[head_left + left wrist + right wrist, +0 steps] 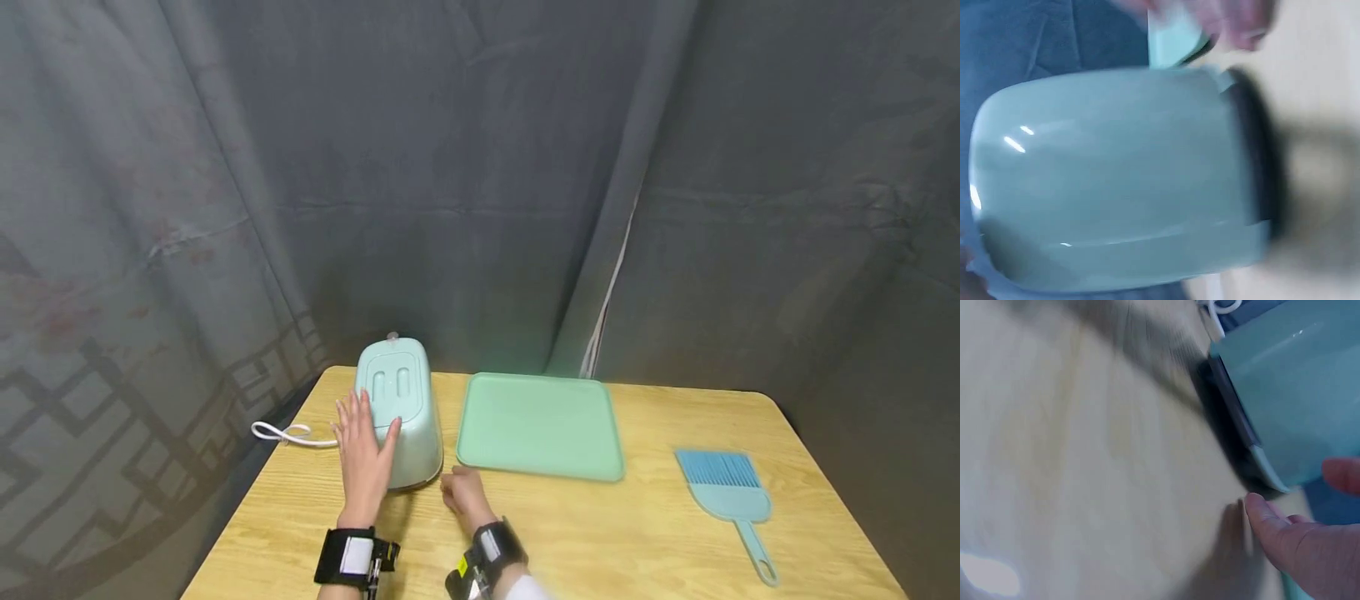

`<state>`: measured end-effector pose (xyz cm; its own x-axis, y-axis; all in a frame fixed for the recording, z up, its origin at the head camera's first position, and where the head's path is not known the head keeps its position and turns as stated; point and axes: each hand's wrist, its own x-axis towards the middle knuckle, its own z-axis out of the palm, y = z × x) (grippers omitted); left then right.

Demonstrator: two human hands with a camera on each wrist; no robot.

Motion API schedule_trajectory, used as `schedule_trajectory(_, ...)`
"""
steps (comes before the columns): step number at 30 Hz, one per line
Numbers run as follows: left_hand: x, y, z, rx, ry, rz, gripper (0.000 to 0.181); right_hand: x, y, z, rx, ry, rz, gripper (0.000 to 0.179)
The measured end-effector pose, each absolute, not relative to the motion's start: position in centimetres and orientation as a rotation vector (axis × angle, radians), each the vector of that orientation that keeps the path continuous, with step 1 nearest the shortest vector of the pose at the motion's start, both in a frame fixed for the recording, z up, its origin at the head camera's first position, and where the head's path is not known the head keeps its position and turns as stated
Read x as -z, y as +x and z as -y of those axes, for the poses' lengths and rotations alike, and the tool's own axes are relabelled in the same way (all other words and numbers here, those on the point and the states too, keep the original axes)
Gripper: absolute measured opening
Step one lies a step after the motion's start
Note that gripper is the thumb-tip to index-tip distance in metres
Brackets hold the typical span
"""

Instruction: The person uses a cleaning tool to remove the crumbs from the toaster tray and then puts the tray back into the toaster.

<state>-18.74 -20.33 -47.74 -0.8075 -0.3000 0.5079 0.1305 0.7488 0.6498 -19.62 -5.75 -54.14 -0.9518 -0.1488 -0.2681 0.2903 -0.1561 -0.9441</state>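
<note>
Pale mint lidded toaster (pixel 412 408), at ten o'clock on the wood-grain table (pixel 600 533); long axis twelve to six, knob (pixel 392 336) at twelve, white cord (pixel 296 437) toward nine. Left hand (pixel 363 458) rests on its near end, fingers straight. Right hand (pixel 465 493) at its five o'clock, nothing grasped. Yellow wrist-camera label (pixel 462 567): illegible.

This looks like a curtained booth for filming. Plain grey curtains (pixel 465 167) hang along the far side and the right, and a patterned curtain (pixel 142 333) covers the left, around one wood-grain table (pixel 585 533). Black wrist cameras (pixel 356 556) are strapped on. The toaster (pixel 416 454), green tray (pixel 536 425) and blue brush (pixel 723 492) are ordinary household goods.
</note>
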Motion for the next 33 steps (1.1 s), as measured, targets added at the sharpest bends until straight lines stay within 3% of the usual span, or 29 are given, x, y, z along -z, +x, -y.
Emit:
schedule_trajectory(4,46.1,-20.1,20.0,0.692,0.018,2.515,0.071,55.8,-19.1,6.9,2.354,0.251,-1.421,0.027)
schedule_trajectory(10,45.5,-20.5,19.5,0.544,0.024,2.697,0.063,56.8,-18.8,8.8,2.469,0.249,-1.095,0.046)
schedule_trajectory(33,46.1,-20.2,19.4,0.487,-0.022,2.639,0.060,58.1,-18.8,11.1,2.522,0.270,-1.270,0.038)
